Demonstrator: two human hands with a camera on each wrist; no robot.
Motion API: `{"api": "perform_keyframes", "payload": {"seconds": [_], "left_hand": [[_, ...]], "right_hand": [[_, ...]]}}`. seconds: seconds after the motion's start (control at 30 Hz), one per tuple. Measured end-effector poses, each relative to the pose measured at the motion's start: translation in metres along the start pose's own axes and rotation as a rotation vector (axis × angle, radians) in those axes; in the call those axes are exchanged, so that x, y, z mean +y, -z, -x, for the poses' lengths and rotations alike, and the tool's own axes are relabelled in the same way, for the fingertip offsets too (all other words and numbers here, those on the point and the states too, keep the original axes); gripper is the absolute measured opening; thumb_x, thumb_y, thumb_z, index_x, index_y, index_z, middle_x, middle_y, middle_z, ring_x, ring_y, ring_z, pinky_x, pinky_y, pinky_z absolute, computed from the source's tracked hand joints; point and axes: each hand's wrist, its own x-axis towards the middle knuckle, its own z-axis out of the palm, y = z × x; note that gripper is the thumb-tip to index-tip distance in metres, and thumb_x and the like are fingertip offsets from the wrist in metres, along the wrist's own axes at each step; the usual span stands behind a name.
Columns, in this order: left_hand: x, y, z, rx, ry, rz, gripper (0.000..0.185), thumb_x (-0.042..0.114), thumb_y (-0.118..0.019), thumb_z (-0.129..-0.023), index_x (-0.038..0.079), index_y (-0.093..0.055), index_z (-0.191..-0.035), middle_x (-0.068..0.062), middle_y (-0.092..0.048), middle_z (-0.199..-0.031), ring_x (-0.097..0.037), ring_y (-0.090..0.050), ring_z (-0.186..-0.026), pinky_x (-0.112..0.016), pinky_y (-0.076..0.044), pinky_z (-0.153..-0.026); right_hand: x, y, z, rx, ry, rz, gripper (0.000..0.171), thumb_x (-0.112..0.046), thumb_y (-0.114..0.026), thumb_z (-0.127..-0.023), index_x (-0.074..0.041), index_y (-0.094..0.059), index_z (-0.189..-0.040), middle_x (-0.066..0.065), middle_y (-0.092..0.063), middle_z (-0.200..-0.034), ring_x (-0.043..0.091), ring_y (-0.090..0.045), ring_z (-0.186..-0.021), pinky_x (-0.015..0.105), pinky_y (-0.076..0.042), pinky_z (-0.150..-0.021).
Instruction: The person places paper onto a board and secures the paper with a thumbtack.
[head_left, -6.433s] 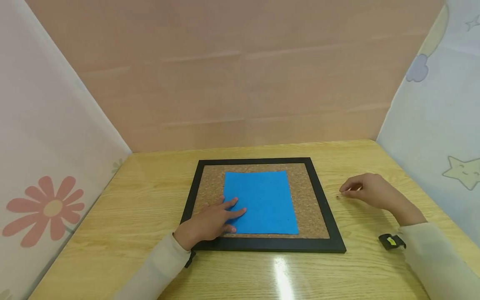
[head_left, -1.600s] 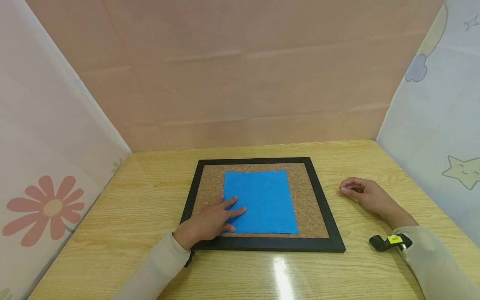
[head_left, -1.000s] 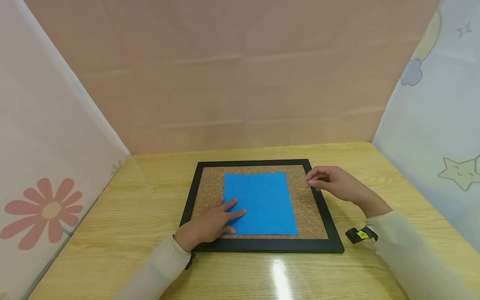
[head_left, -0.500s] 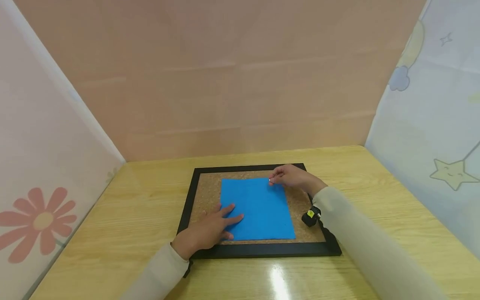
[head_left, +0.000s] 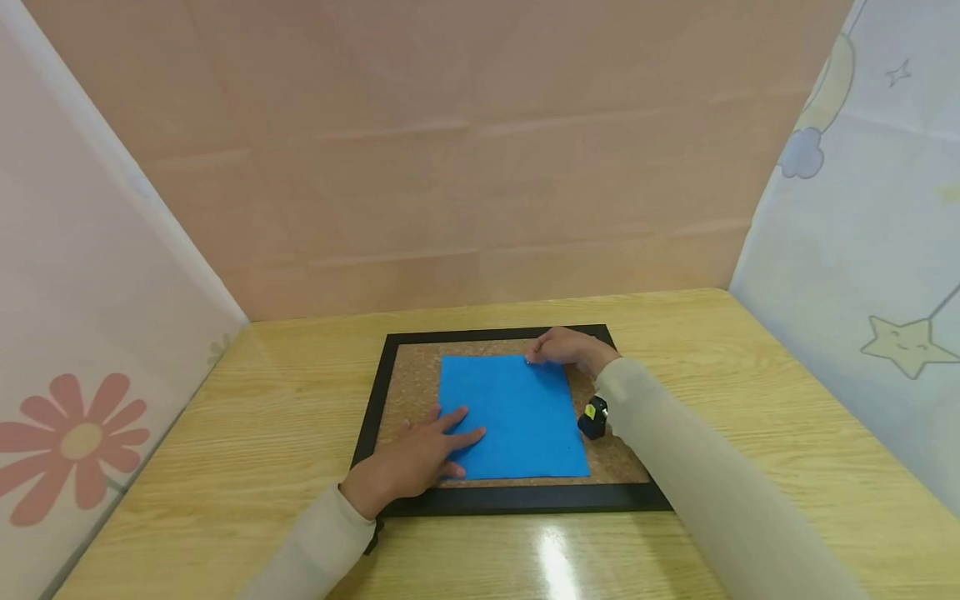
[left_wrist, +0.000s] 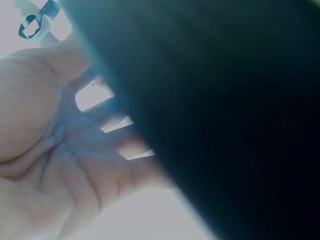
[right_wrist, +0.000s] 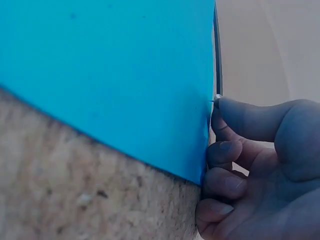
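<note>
A black-framed cork board [head_left: 517, 498] lies on the wooden table with a blue paper sheet [head_left: 517, 417] on its cork. My left hand [head_left: 438, 442] rests flat, fingers spread, on the sheet's near left corner. My right hand [head_left: 538, 357] is at the sheet's far edge, right of its middle, and pinches a small metal pin [head_left: 529, 361]. In the right wrist view the pin [right_wrist: 216, 98] sits between thumb and forefinger, its tip at the blue sheet [right_wrist: 115, 65], with bare cork [right_wrist: 75, 185] beside it. The left wrist view shows only my palm [left_wrist: 55, 150] against a dark blur.
Fabric screens close in the table: a flower print on the left [head_left: 75, 433], a plain one at the back, a star print on the right [head_left: 907, 346]. Bare wooden table [head_left: 750, 375] surrounds the board. A black wrist-camera strap [head_left: 594, 417] hangs over the board's right side.
My right hand picked something small up from the table right of the board and carried it left onto the sheet's far edge. The left hand has stayed pressed on the sheet.
</note>
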Motion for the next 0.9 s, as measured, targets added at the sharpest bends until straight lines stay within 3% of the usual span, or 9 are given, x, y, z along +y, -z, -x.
{"api": "perform_keyframes", "payload": {"seconds": [0.17,0.27,0.33,0.4,0.47,0.63,0.77,0.9], "left_hand": [[0.0002,-0.0018,0.0009,0.003,0.004,0.002,0.055,0.030,-0.061,-0.097,0.020,-0.047,-0.150,-0.017,-0.030,-0.163,-0.053,-0.024,-0.147,-0.078,-0.031,-0.102],[-0.0002,-0.0030,0.0011,0.003,0.002,0.000,0.055,0.030,-0.060,-0.098,0.019,-0.047,-0.150,-0.017,-0.030,-0.163,-0.053,-0.024,-0.147,-0.078,-0.031,-0.102],[-0.0004,-0.0037,0.0013,0.000,0.005,0.000,0.056,0.030,-0.061,-0.097,0.019,-0.047,-0.150,-0.017,-0.030,-0.163,-0.054,-0.024,-0.147,-0.079,-0.030,-0.102],[-0.0007,-0.0044,0.0014,-0.003,0.006,0.000,0.056,0.030,-0.061,-0.097,0.019,-0.047,-0.150,-0.017,-0.030,-0.163,-0.054,-0.024,-0.147,-0.079,-0.030,-0.102],[-0.0011,-0.0050,0.0011,-0.003,0.002,-0.003,0.056,0.031,-0.060,-0.097,0.019,-0.047,-0.150,-0.017,-0.030,-0.163,-0.054,-0.024,-0.147,-0.078,-0.031,-0.102],[-0.0011,-0.0046,-0.0009,0.003,-0.007,-0.018,0.055,0.032,-0.059,-0.098,0.020,-0.046,-0.150,-0.017,-0.030,-0.162,-0.053,-0.025,-0.147,-0.078,-0.031,-0.102],[-0.0011,-0.0037,-0.0022,0.008,-0.010,-0.026,0.055,0.031,-0.059,-0.098,0.019,-0.047,-0.150,-0.017,-0.031,-0.162,-0.054,-0.025,-0.147,-0.078,-0.031,-0.102],[-0.0022,-0.0033,-0.0020,0.017,-0.016,-0.032,0.054,0.031,-0.059,-0.098,0.019,-0.047,-0.150,-0.018,-0.031,-0.162,-0.054,-0.026,-0.146,-0.079,-0.032,-0.101]], "right_hand": [[0.0000,-0.0037,-0.0054,0.036,0.001,0.035,0.028,-0.026,-0.054,-0.104,-0.006,-0.073,-0.104,0.014,-0.056,-0.131,0.032,-0.047,-0.123,0.053,-0.033,-0.115],[0.0000,-0.0061,-0.0071,0.044,0.002,0.028,0.028,-0.025,-0.054,-0.104,-0.008,-0.070,-0.088,0.013,-0.055,-0.119,0.029,-0.047,-0.114,0.050,-0.036,-0.110],[-0.0002,-0.0076,-0.0077,0.050,-0.002,0.024,0.028,-0.024,-0.054,-0.104,-0.009,-0.068,-0.085,0.013,-0.056,-0.120,0.029,-0.048,-0.113,0.049,-0.037,-0.109],[-0.0007,-0.0084,-0.0081,0.050,-0.020,0.016,0.027,-0.025,-0.054,-0.103,-0.007,-0.069,-0.089,0.015,-0.056,-0.126,0.030,-0.049,-0.116,0.049,-0.037,-0.111],[-0.0017,-0.0085,-0.0079,0.063,-0.050,0.003,0.025,-0.025,-0.057,-0.102,-0.005,-0.071,-0.103,0.018,-0.054,-0.137,0.033,-0.049,-0.124,0.051,-0.035,-0.115],[-0.0053,-0.0062,-0.0064,0.060,-0.098,-0.011,0.041,-0.027,-0.060,-0.100,-0.001,-0.061,-0.131,0.023,-0.043,-0.152,0.041,-0.041,-0.139,0.055,-0.030,-0.118],[-0.0062,-0.0042,-0.0065,0.060,-0.090,0.003,0.034,-0.025,-0.058,-0.101,-0.005,-0.067,-0.127,0.020,-0.047,-0.150,0.040,-0.043,-0.138,0.053,-0.029,-0.119],[-0.0068,-0.0058,-0.0065,0.089,-0.061,0.012,0.026,-0.021,-0.058,-0.101,-0.007,-0.072,-0.117,0.018,-0.056,-0.140,0.035,-0.051,-0.127,0.050,-0.035,-0.114]]}}
